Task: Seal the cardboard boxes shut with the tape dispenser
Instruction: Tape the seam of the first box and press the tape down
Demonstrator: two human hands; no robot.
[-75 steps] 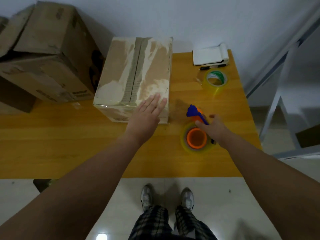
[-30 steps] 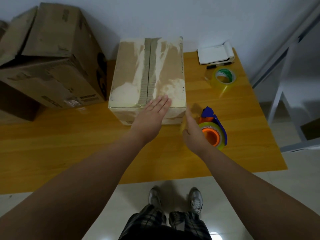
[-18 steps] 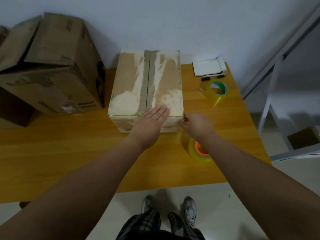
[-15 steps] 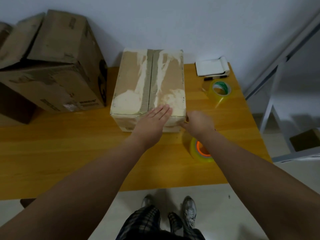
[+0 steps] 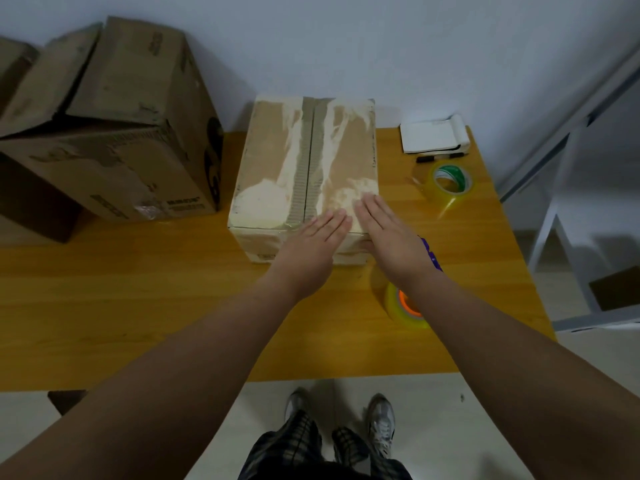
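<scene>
head view | left hand (image 5: 313, 241) flat, fingers straight, on near top edge of small cardboard box (image 5: 304, 174) | right hand (image 5: 388, 233) flat beside it, pressing same edge | tape dispenser (image 5: 407, 299) on worktop (image 5: 138, 306) under right forearm, unheld | spare tape roll (image 5: 450, 183) far right | large box (image 5: 114, 133) left

Two hands (image 5: 311, 244) (image 5: 391, 237), two tape rolls (image 5: 440, 195) (image 5: 393, 301)

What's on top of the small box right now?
Only the left hand and the right hand, flat and side by side at the near right end of the small box. The box top beneath them is covered, so any tape there cannot be seen.
</scene>
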